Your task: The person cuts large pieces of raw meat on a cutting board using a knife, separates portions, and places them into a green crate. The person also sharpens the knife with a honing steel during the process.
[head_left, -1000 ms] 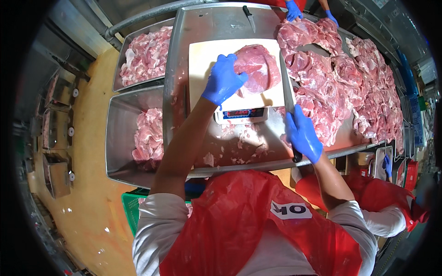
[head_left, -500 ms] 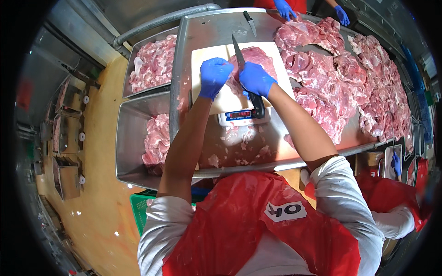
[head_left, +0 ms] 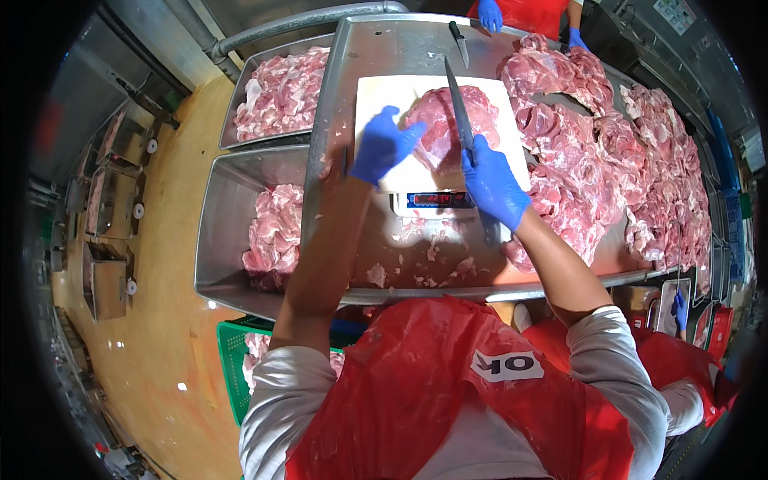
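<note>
A large raw piece of meat [head_left: 438, 128] lies on a white cutting board [head_left: 380, 94]. My left hand [head_left: 386, 146], in a blue glove, is open at the meat's left edge, fingers spread and holding nothing. In my blue-gloved right hand [head_left: 496, 184] is a long knife [head_left: 458, 102], its blade pointing away from me over the right part of the meat. Whether the blade touches the meat I cannot tell. A scale [head_left: 432, 213] with a lit display shows at the board's near edge.
Piles of raw meat [head_left: 580, 152] cover the table's right side. A second knife [head_left: 460, 44] lies at the far edge, near a co-worker's gloved hand [head_left: 490, 14]. Metal bins [head_left: 210, 232] of meat stand at the left, above a green crate [head_left: 232, 368]. Scraps [head_left: 376, 275] lie close to me.
My left hand has opened from a closed grip and come off the meat. My right hand with the knife has shifted right and nearer to me, uncovering more of the meat.
</note>
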